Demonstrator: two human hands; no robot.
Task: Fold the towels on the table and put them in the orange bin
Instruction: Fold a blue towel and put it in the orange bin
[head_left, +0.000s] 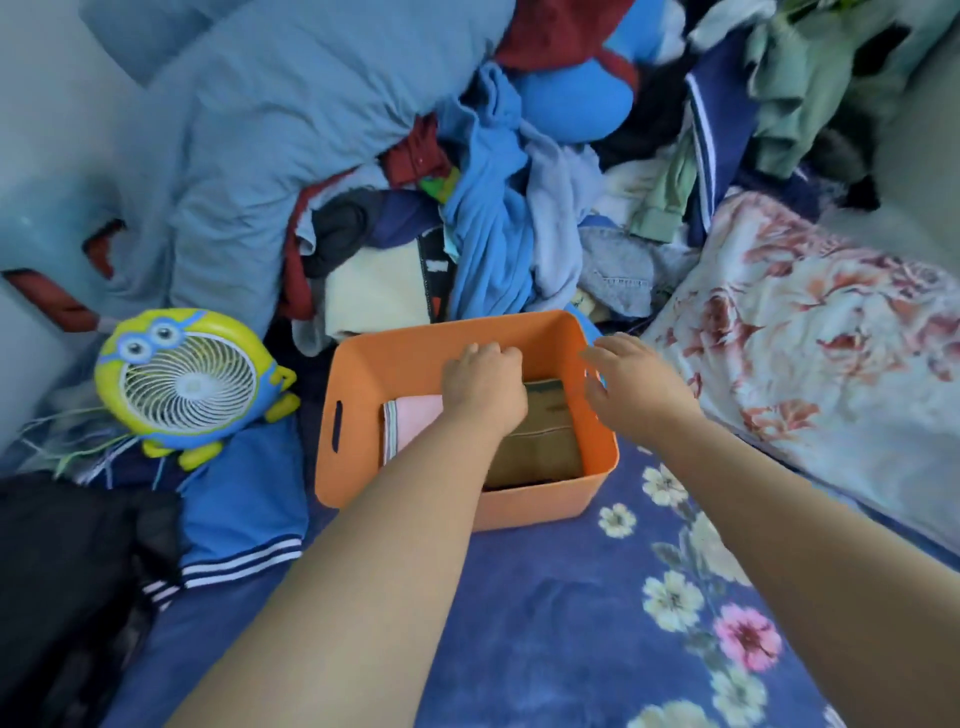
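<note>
The orange bin (405, 353) stands in the middle on a blue floral blanket. Inside lie a folded pink towel (415, 415) on the left and a folded olive-brown towel (545, 441) on the right. My left hand (485, 384) reaches down into the bin above the two towels with its fingers curled; what they hold is hidden. My right hand (631, 384) hovers at the bin's right rim with fingers spread and holds nothing.
A heap of loose clothes (493, 208) rises behind the bin. A yellow-and-blue cartoon fan (187, 379) stands to the left, a blue striped garment (244, 519) below it. A floral quilt (810, 338) lies to the right, and the blue floral blanket (597, 623) spreads in front.
</note>
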